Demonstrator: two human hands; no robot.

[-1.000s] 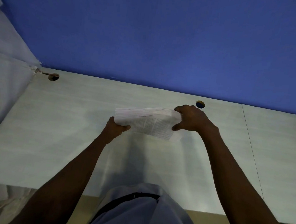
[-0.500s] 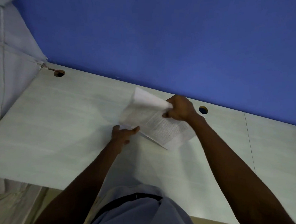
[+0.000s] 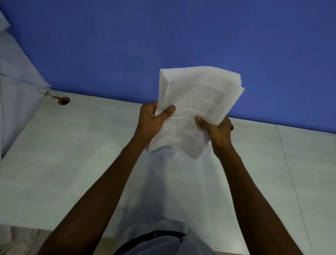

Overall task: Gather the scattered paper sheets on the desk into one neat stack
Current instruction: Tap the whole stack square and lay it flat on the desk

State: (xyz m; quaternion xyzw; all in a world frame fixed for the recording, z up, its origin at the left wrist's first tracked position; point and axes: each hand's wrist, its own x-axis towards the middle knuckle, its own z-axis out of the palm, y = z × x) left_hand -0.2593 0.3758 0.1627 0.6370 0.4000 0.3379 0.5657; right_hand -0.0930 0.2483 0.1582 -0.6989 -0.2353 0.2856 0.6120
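Raised off the worktop (image 3: 65, 160) since the earlier frame, the paper stack (image 3: 196, 111) now stands tilted against the blue wall (image 3: 169, 37). Left hand (image 3: 151, 120) grips its 9 o'clock edge; right hand (image 3: 216, 128) grips its 4 o'clock edge. Top edges are uneven. Bare worktop surrounds both arms; a cable hole (image 3: 64, 100) lies at 9 o'clock.

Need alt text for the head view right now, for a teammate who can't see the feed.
Both hands hold a bundle of printed paper sheets up above a pale desk, the left hand gripping its left edge and the right hand its lower right edge. The sheets' edges are uneven. A blue wall rises behind the desk.
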